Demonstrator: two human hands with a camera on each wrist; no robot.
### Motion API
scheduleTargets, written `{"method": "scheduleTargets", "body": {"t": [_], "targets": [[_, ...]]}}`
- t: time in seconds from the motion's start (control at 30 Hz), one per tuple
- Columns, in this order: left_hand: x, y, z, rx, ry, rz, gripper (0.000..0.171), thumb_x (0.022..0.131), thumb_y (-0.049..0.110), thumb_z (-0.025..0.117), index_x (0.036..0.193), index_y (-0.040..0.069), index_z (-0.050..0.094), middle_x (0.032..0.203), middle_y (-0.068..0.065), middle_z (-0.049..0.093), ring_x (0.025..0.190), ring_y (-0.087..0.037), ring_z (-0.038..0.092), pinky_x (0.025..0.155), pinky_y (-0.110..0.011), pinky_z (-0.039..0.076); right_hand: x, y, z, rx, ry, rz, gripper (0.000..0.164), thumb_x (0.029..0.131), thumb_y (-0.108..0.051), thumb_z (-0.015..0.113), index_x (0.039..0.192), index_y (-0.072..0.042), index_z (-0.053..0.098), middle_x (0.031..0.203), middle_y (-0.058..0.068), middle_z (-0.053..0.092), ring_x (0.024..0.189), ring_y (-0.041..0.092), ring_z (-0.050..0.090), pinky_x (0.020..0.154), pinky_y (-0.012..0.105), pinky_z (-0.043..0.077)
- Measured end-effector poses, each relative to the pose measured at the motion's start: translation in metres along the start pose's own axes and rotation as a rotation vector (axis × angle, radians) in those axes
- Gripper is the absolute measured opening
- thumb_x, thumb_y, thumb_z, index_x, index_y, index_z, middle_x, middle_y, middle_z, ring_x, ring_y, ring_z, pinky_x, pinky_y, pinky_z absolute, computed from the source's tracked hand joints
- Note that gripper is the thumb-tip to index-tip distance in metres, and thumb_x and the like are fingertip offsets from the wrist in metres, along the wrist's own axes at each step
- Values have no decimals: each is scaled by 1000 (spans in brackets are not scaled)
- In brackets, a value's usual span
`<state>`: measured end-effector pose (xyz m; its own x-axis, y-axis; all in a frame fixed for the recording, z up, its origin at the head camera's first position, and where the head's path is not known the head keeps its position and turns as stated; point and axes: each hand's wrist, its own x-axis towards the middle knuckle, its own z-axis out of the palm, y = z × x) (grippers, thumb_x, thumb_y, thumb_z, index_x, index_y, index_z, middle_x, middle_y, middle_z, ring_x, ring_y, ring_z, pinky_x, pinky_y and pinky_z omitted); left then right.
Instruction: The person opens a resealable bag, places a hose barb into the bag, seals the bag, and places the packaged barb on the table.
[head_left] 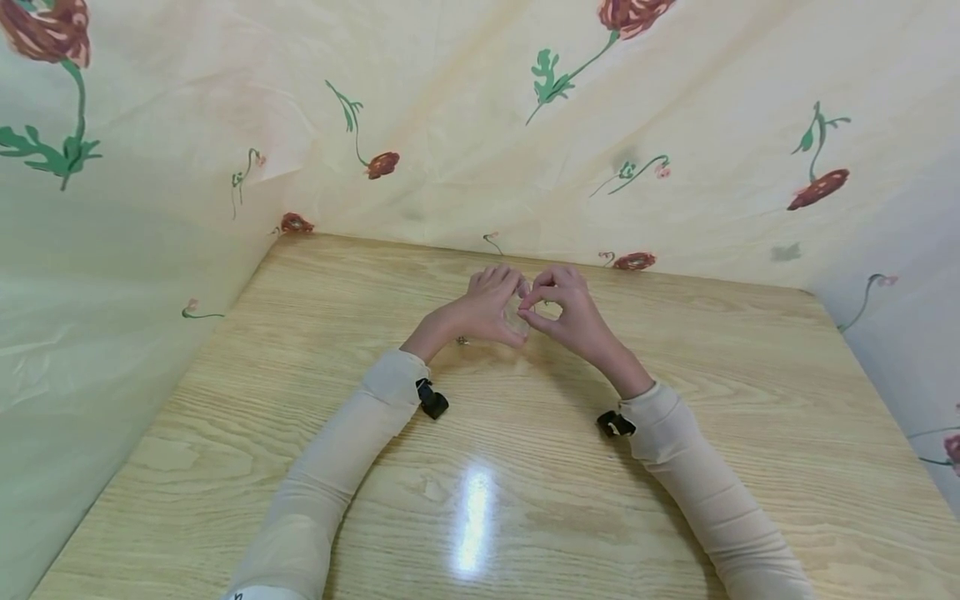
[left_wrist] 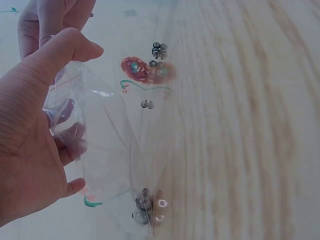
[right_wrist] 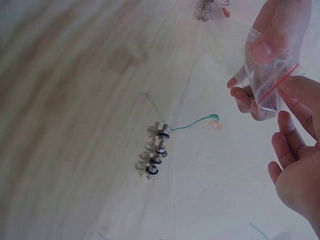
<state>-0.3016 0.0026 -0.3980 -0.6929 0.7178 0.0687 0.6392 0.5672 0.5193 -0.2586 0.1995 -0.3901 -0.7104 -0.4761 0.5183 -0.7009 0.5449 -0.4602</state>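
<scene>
A clear plastic zip bag (left_wrist: 107, 120) with a red line (right_wrist: 280, 87) along its mouth is held up between both hands over the table's far part. My left hand (head_left: 487, 308) grips it, thumb on one side and fingers on the other. Thumb and forefinger of my right hand (head_left: 570, 317) pinch the bag's edge near the mouth. Several small metal fittings (right_wrist: 157, 152) with dark rings stand in a row near the right hand. Other fittings (left_wrist: 142, 210) show near the bag's lower end in the left wrist view, overlapping it there.
A glossy wood-grain table (head_left: 480, 433) lies under both arms. Flower-printed sheeting (head_left: 450, 108) rises behind the table and at its sides. More small metal pieces (head_left: 462, 340) lie beside the left wrist. Black camera mounts (head_left: 432, 400) sit on both wrists.
</scene>
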Motion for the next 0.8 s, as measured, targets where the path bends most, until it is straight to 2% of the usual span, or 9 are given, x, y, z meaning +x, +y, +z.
{"method": "scheduleTargets", "body": {"t": [0.67,0.8], "targets": [[-1,1,-2,-1,1,0,61,78,38,78,122,14,42,127,-15,44,109,-25,33,102,-47,24,2,-3,-3,4,2,6,5,84,-2,80,87,-5,77,99,15,60,98,34,47,92,48,31],[-1,1,-2,7,-4,1,63,79,38,78,124,11,43,127,-15,44,109,-25,32,101,-47,24,2,-3,-7,9,11,11,4,85,-3,80,87,-4,77,100,15,61,99,34,47,92,46,32]]}}
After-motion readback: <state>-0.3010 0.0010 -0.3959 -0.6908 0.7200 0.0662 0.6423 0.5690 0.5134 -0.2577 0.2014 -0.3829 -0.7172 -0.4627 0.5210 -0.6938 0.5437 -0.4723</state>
